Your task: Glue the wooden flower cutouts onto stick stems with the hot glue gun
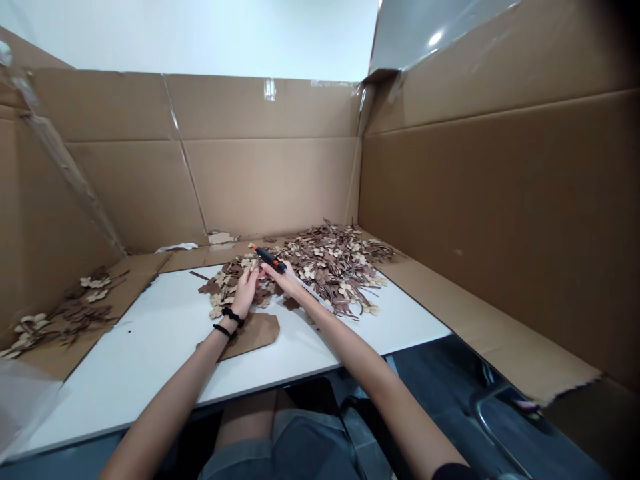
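Observation:
My right hand [284, 279] is closed around a black hot glue pen [270, 259] with orange parts, its tip pointing up and left. A translucent stick [315, 295] runs back from it along my forearm. Close beside it, my left hand [246, 288] has its fingers pinched together near a pale flower-shaped piece [254, 264]; the fingers mostly hide what they hold. Both hands are over the near left part of a large pile of brown and cream flower cutouts [325, 263] with thin brown stems. Below my left wrist lies a flat piece of brown cardboard [257, 335].
Tall cardboard walls [270, 180] surround the white table [125, 373] at the back and sides. More brown and cream flowers [83, 310] lie on cardboard at the left. A translucent plastic bag [25, 400] is at the lower left edge.

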A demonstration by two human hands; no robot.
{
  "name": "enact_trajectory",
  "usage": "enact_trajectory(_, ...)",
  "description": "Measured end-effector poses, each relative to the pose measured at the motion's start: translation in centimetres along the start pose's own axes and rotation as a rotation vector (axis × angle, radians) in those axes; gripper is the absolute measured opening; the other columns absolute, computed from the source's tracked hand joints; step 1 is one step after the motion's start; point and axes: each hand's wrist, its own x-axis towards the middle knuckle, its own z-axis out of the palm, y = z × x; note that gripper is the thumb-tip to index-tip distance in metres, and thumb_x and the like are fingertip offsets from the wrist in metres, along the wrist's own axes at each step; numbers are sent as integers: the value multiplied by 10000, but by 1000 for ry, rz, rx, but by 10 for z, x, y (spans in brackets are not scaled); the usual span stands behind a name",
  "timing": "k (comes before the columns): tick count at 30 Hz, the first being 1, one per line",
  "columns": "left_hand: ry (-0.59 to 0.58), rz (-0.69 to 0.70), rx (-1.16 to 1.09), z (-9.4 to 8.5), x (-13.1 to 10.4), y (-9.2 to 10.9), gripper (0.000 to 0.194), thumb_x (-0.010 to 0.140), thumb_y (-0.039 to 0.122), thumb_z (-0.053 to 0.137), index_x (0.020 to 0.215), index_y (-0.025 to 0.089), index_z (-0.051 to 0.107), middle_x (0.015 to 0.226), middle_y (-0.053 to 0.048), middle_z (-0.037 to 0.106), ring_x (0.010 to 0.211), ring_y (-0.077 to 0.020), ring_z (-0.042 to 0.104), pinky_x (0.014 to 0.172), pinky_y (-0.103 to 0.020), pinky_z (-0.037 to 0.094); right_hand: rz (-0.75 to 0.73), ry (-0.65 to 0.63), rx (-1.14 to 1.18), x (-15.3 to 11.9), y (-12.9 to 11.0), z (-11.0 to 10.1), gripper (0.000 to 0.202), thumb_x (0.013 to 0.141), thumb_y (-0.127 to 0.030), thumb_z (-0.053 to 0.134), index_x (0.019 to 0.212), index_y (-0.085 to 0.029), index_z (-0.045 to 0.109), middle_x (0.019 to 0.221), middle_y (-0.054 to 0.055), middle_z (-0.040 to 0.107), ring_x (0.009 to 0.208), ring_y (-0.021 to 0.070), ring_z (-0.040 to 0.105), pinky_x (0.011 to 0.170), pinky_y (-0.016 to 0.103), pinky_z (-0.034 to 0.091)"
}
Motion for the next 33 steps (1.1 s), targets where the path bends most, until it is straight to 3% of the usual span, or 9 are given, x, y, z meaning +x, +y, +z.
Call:
enact_trajectory(3, 13, -48, -115, -5, 4, -2, 456, 760, 553, 585, 973, 151, 619, 1016, -115, 673, 868, -190, 629, 697, -278, 486, 88, 29, 20, -1, 3, -2, 446, 723, -620, 593, 774, -177, 594, 632, 3, 535, 576, 134, 469, 540, 253, 384)
enact_trajectory(6, 73, -27, -112, -9, 6, -3, 424, 741, 545, 613, 912, 157, 621, 874, -59, 655, 717, -136, 584, 603, -231, 438, 123, 54, 96, 3, 8, -4, 463, 730, -645, 572, 746, -182, 597, 578, -10, 509, 523, 127, 453, 517, 256, 377)
enact_trajectory(10, 147, 52, -58, -13, 7, 0, 315, 747, 475, 622, 797, 167, 588, 671, 14, 555, 552, -94, 457, 514, -215, 351, 53, -72, 191, 7, 8, -9, 488, 763, -666, 524, 697, -190, 603, 563, 1, 521, 472, 130, 455, 501, 277, 374)
enact_trajectory(15, 213, 40, -50, -15, 7, 8, 198, 741, 354, 616, 815, 175, 573, 715, 1, 604, 555, -98, 481, 510, -215, 369, 86, -197, 121, 7, 10, -16, 576, 780, -727, 450, 671, -194, 638, 575, 27, 552, 491, 141, 459, 513, 288, 385)
enact_trajectory(21, 172, -35, -155, -15, 3, 16, 284, 706, 310, 664, 943, 189, 565, 856, -35, 679, 653, -128, 594, 571, -230, 442, 113, -155, 130, 11, 24, -18, 634, 770, -770, 412, 590, -196, 612, 543, 41, 562, 491, 157, 499, 549, 309, 409)
enact_trajectory(26, 96, -132, -264, -18, -1, 20, 305, 741, 374, 669, 952, 186, 555, 919, -74, 707, 665, -133, 639, 561, -223, 450, 149, -144, 92, 12, 25, -20, 643, 736, -802, 413, 585, -207, 602, 545, 37, 579, 521, 170, 520, 602, 320, 452)
enact_trajectory(33, 129, -202, -312, -22, 3, 17, 298, 810, 457, 606, 926, 191, 533, 872, -71, 708, 665, -134, 663, 555, -204, 456, 155, -156, 67, 10, 21, -21, 642, 780, -776, 378, 579, -207, 599, 540, 34, 579, 526, 165, 521, 610, 297, 446)
